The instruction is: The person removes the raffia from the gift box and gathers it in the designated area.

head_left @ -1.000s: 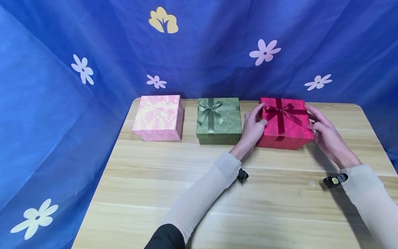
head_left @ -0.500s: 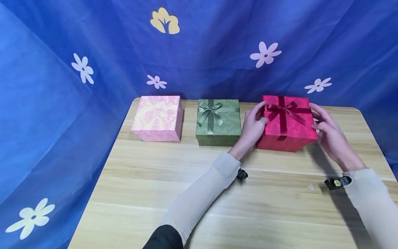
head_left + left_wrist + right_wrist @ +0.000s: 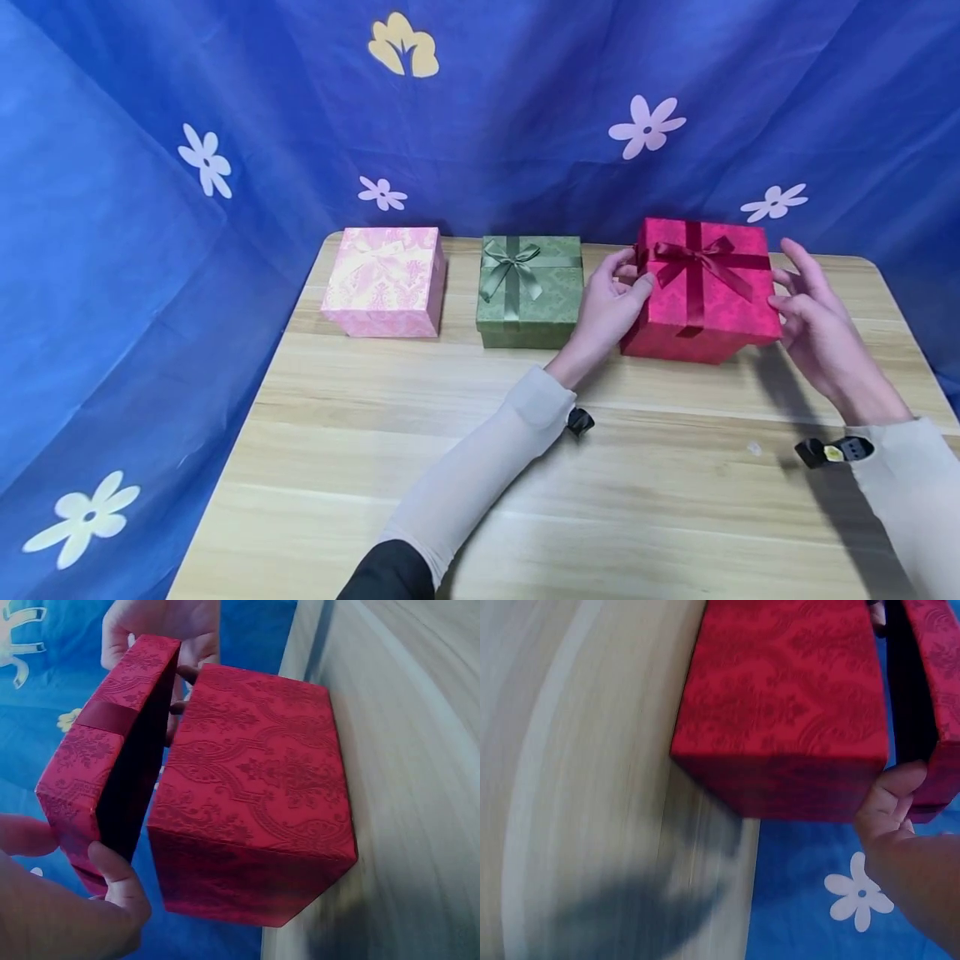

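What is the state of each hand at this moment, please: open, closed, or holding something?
Left hand: holding the red lid by its left end.
Right hand: holding the same lid by its right end.

The left hand [image 3: 606, 310] holds the red box [image 3: 720, 307] at its 9 o'clock side; the right hand [image 3: 823, 333], its 3 o'clock side. On the table [image 3: 360, 433], the green box [image 3: 528, 300] stands toward 9 o'clock, the pink box [image 3: 386, 287] beyond.

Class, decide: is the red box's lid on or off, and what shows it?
Off: in both wrist views, a gap separates the lid from the base.
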A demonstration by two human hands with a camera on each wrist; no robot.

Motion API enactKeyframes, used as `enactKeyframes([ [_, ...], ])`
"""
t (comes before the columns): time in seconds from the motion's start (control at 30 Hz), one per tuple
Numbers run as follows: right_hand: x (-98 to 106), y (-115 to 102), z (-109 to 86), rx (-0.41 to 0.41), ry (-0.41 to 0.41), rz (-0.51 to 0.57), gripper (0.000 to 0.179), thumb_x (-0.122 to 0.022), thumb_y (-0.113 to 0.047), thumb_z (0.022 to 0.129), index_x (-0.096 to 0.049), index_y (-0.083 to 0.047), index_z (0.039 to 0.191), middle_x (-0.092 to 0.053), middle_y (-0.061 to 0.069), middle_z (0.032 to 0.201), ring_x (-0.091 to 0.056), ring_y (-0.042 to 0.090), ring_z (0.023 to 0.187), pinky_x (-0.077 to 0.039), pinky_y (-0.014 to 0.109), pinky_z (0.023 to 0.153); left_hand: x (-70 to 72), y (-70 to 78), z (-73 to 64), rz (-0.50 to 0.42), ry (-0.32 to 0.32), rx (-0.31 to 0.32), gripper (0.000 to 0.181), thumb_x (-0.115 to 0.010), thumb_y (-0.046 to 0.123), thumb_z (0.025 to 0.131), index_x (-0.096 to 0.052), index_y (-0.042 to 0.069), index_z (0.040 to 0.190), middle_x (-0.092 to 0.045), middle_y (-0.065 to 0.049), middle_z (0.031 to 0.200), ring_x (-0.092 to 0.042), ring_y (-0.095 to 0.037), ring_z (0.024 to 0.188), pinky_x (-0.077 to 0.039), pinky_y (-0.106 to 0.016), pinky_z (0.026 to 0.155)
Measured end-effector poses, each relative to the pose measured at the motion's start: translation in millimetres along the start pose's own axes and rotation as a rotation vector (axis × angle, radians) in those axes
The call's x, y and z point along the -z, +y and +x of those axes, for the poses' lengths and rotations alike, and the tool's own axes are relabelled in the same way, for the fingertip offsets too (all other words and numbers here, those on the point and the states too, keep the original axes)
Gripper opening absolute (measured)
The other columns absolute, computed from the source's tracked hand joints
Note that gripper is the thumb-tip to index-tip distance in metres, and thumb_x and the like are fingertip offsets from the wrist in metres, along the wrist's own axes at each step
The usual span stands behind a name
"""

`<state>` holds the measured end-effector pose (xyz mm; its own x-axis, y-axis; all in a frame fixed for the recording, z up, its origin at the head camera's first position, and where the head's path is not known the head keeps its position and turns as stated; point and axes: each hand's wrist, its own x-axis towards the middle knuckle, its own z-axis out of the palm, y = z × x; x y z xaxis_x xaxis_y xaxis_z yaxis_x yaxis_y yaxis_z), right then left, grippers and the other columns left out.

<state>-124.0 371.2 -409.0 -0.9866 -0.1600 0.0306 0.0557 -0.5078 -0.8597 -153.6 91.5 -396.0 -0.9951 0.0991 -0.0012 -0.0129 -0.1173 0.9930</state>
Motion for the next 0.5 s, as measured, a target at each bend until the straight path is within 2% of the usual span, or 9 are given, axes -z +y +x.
enactKeyframes([
  [0.07, -1, 0, -3.0, -0.009, 0.023, 0.077, 0.067, -0.034, 0.012, 0.11, -0.029, -0.02, 0.168, -0.054, 0.009, 0.143, -0.072, 0.02, 0.107, -0.062, 0.028, 0.08, 0.9, 2.0, -1.1, -0.037, -0.003, 0.032, 0.047, -0.072, 0.003, 0.102, -0.062, -0.008, 0.146, -0.062, 0.004, 0.097, -0.058, -0.005, 0.079, -0.049, -0.018, 0.072],
  [0.17, -3, -1, -7.9, -0.007, 0.035, 0.119, 0.061, -0.036, 0.013, 0.11, -0.036, -0.014, 0.165, -0.059, 0.011, 0.14, -0.074, 0.02, 0.103, -0.062, 0.028, 0.078, 2.7, 5.8, -3.9, -0.086, -0.007, 0.094, 0.042, -0.075, 0.005, 0.102, -0.066, -0.011, 0.139, -0.066, 0.006, 0.091, -0.061, -0.004, 0.081, -0.053, -0.021, 0.074],
  [0.23, -5, -3, -11.8, 0.003, 0.043, 0.064, 0.057, -0.038, 0.013, 0.111, -0.042, -0.011, 0.162, -0.058, 0.01, 0.141, -0.073, 0.019, 0.103, -0.061, 0.026, 0.078, 4.1, 8.3, -6.0, -0.1, -0.013, 0.128, 0.036, -0.078, 0.007, 0.101, -0.071, -0.011, 0.131, -0.069, 0.005, 0.089, -0.065, -0.007, 0.079, -0.059, -0.028, 0.078],
  [0.33, -8, -5, -17.9, 0.003, 0.057, -0.066, 0.052, -0.042, 0.011, 0.112, -0.051, -0.009, 0.159, -0.054, 0.009, 0.144, -0.071, 0.017, 0.107, -0.061, 0.024, 0.08, 7.1, 11.9, -9.0, -0.073, -0.036, 0.164, 0.024, -0.082, 0.011, 0.1, -0.077, -0.008, 0.114, -0.071, 0.004, 0.088, -0.068, -0.011, 0.074, -0.061, -0.032, 0.078],
  [0.4, -10, -6, -22.4, -0.021, 0.084, -0.118, 0.049, -0.046, 0.008, 0.112, -0.058, -0.011, 0.155, -0.056, 0.007, 0.143, -0.07, 0.014, 0.104, -0.059, 0.02, 0.077, 9.0, 13.5, -10.4, -0.059, -0.057, 0.183, 0.018, -0.083, 0.012, 0.099, -0.078, -0.004, 0.104, -0.071, 0.003, 0.086, -0.066, -0.013, 0.069, -0.06, -0.03, 0.074],
  [0.5, -10, -6, -27.5, -0.068, 0.086, -0.116, 0.044, -0.048, 0.006, 0.113, -0.064, -0.013, 0.149, -0.063, 0.004, 0.139, -0.071, 0.013, 0.106, -0.06, 0.021, 0.08, 11.9, 14.8, -12.7, -0.051, -0.093, 0.206, 0.014, -0.081, 0.013, 0.1, -0.074, 0.002, 0.096, -0.07, 0.002, 0.081, -0.062, -0.013, 0.064, -0.053, -0.024, 0.064],
])
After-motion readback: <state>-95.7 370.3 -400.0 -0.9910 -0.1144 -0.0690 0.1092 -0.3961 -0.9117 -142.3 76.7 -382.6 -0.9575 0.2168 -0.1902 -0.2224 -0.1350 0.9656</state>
